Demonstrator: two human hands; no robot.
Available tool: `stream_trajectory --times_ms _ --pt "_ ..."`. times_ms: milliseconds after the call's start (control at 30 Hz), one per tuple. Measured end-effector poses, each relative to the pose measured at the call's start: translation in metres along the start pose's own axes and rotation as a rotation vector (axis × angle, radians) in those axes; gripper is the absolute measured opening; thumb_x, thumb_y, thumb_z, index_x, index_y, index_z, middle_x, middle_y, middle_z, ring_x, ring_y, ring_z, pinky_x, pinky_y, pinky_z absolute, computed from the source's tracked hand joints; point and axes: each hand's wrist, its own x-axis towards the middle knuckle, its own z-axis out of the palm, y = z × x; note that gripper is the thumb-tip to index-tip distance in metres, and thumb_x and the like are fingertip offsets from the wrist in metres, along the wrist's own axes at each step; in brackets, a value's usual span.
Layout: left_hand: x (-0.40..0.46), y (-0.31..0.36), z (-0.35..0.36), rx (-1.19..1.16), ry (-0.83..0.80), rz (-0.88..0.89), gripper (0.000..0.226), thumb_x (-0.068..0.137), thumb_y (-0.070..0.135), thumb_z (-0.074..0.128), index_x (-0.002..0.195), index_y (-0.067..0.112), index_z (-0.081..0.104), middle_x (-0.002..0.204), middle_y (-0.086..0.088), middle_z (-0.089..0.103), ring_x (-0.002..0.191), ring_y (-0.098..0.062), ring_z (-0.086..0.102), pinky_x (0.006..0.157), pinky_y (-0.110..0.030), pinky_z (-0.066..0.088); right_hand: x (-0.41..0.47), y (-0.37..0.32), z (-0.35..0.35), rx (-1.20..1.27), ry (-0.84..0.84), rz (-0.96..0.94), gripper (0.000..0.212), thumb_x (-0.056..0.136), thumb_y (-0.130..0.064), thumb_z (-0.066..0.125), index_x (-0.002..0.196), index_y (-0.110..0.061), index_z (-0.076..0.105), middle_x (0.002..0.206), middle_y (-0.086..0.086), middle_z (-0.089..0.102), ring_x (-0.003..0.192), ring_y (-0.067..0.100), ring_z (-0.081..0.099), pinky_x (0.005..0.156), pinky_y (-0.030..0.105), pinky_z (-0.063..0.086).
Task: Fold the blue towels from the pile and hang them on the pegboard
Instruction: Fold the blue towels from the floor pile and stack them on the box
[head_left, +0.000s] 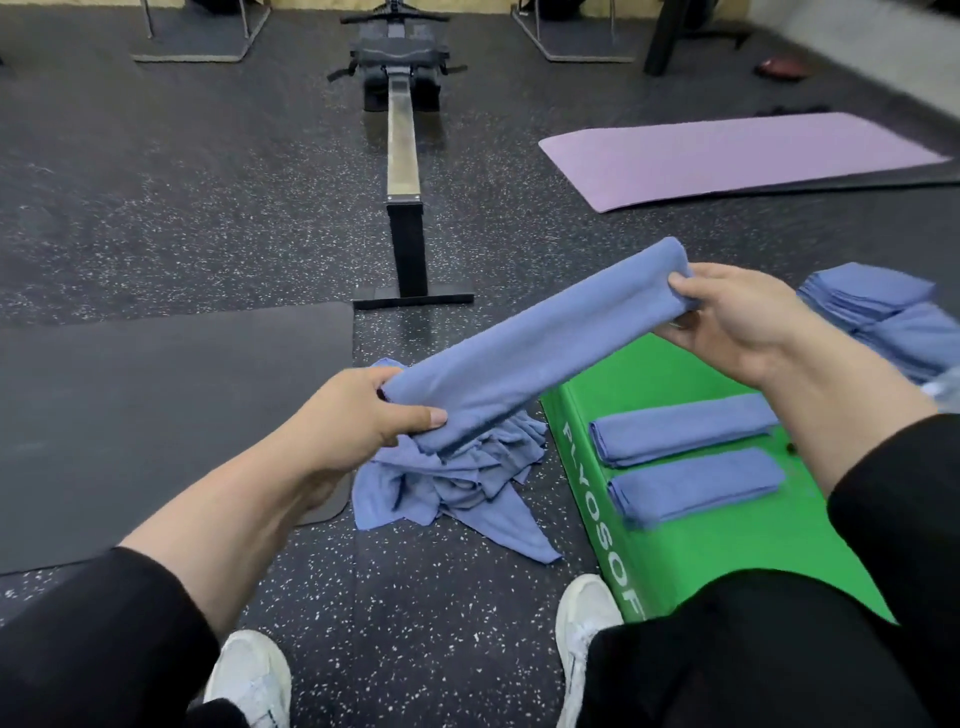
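Note:
I hold a blue towel (530, 343) folded into a long narrow strip, stretched in the air between both hands. My left hand (358, 415) grips its near left end and my right hand (737, 317) pinches its far right end. Under it, a crumpled pile of blue towels (457, 483) lies on the floor. Two folded blue strips (680, 428) (696, 486) lie side by side on a green foam box (727, 551). A stack of blue towels (878, 306) sits at the right edge. No pegboard is in view.
A black mat (156, 415) lies on the floor at left and a purple mat (737, 156) at the far right. A rowing machine rail (402, 171) runs away straight ahead. My white shoes (249, 680) (587, 613) and black-clad knees fill the bottom.

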Motion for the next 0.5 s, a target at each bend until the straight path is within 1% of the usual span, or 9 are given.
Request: stream_trajectory --times_ms 67,133,200,267,300,367,400,433,500 --pt "0.006 0.011 0.021 -0.022 -0.024 0.033 0.044 0.068 0.037 0.087 0.095 0.007 0.071 0.081 -0.009 0.067 0.068 -0.016 0.054 0.072 -0.034 0.043 -0.011 -0.002 -0.034 -0.051 0.063 0.010 0.016 0.102 -0.005 0.050 0.109 -0.010 0.063 0.097 0.005 0.073 0.085 0.014 0.071 0.076 0.029 0.062" --pt "0.012 0.017 0.049 -0.077 -0.046 0.023 0.031 0.080 0.024 0.085 0.097 0.004 0.070 0.079 -0.006 0.064 0.065 -0.013 0.052 0.068 -0.028 0.045 -0.020 0.001 -0.067 -0.079 0.126 0.029 0.015 0.102 -0.005 0.050 0.102 -0.012 0.064 0.094 0.003 0.074 0.082 0.013 0.071 0.075 0.030 0.062" --pt "0.018 0.019 0.084 -0.115 -0.068 -0.005 0.018 0.084 0.017 0.081 0.091 0.007 0.068 0.075 -0.002 0.060 0.066 -0.014 0.051 0.067 -0.027 0.046 -0.028 0.010 -0.098 -0.106 0.195 0.053 0.014 0.103 -0.005 0.051 0.099 -0.012 0.063 0.093 0.005 0.072 0.082 0.015 0.070 0.078 0.033 0.060" --pt "0.028 0.017 0.118 -0.143 -0.090 -0.031 0.018 0.085 0.016 0.080 0.085 0.010 0.063 0.073 -0.002 0.058 0.066 -0.015 0.051 0.068 -0.032 0.044 -0.031 0.024 -0.128 -0.160 0.278 0.077 0.014 0.103 -0.006 0.052 0.094 -0.013 0.060 0.088 0.006 0.067 0.079 0.018 0.065 0.083 0.037 0.057" --pt "0.034 0.013 0.136 -0.154 -0.100 -0.058 0.020 0.086 0.013 0.079 0.081 0.012 0.059 0.068 0.001 0.058 0.061 -0.013 0.050 0.065 -0.031 0.043 -0.031 0.034 -0.143 -0.193 0.324 0.091 0.014 0.103 -0.006 0.053 0.092 -0.013 0.060 0.085 0.006 0.064 0.077 0.019 0.062 0.083 0.039 0.055" --pt "0.046 0.003 0.170 -0.173 -0.128 -0.124 0.030 0.088 0.006 0.075 0.076 0.017 0.050 0.055 0.008 0.052 0.048 -0.009 0.044 0.053 -0.026 0.038 -0.029 0.058 -0.174 -0.249 0.396 0.137 0.008 0.102 -0.006 0.054 0.100 -0.008 0.062 0.088 0.010 0.063 0.079 0.022 0.060 0.079 0.038 0.055" --pt "0.052 -0.005 0.186 -0.185 -0.143 -0.159 0.032 0.088 0.003 0.073 0.076 0.017 0.047 0.055 0.007 0.048 0.046 -0.008 0.040 0.052 -0.025 0.035 -0.027 0.072 -0.189 -0.276 0.416 0.170 0.011 0.102 -0.005 0.054 0.108 -0.003 0.062 0.093 0.013 0.063 0.084 0.024 0.061 0.076 0.036 0.055" --pt "0.058 -0.014 0.202 -0.192 -0.160 -0.191 0.030 0.088 0.001 0.071 0.079 0.017 0.048 0.059 0.004 0.047 0.046 -0.008 0.039 0.053 -0.026 0.033 -0.024 0.087 -0.205 -0.308 0.431 0.206 0.016 0.101 -0.003 0.053 0.115 0.000 0.061 0.098 0.016 0.062 0.090 0.025 0.060 0.073 0.035 0.055" --pt "0.069 -0.034 0.227 -0.172 -0.182 -0.243 0.019 0.087 0.003 0.071 0.092 0.014 0.056 0.070 0.000 0.051 0.049 -0.008 0.044 0.058 -0.028 0.035 -0.019 0.114 -0.231 -0.382 0.445 0.273 0.016 0.099 0.004 0.051 0.112 0.000 0.061 0.099 0.017 0.061 0.090 0.024 0.059 0.068 0.031 0.053"
